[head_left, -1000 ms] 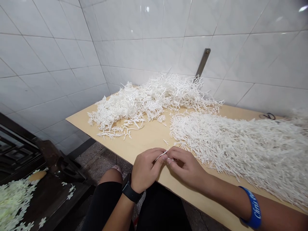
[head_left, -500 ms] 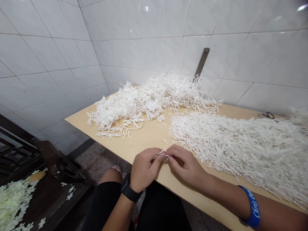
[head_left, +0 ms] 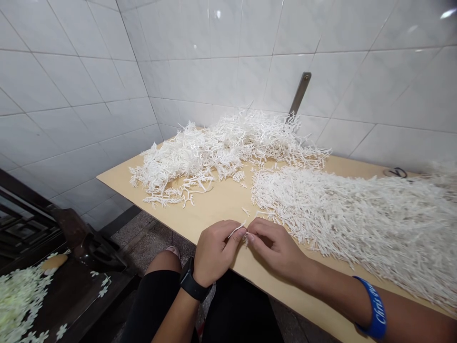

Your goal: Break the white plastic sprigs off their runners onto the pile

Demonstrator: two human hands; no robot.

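My left hand pinches a thin white plastic twig between thumb and forefinger near the table's front edge. Fingertip to fingertip with it, my right hand is closed on the same small piece, whose little prongs poke out below the fingers. Much of the twig is hidden by my fingers. Just beyond the hands lies a small loose white sprig. To the right spreads a dense layer of small white sprigs. Farther back is a tangled heap of branching white twigs.
The light wooden tabletop stands against a tiled wall. A metal bar leans up behind the heap. A dark cord loop lies at the back right. Pale plastic flowers cover part of a dark wooden seat on the left.
Both hands stay in nearly the same place. The fingertips have shifted slightly around the twig, and its small prongs now point more downward.
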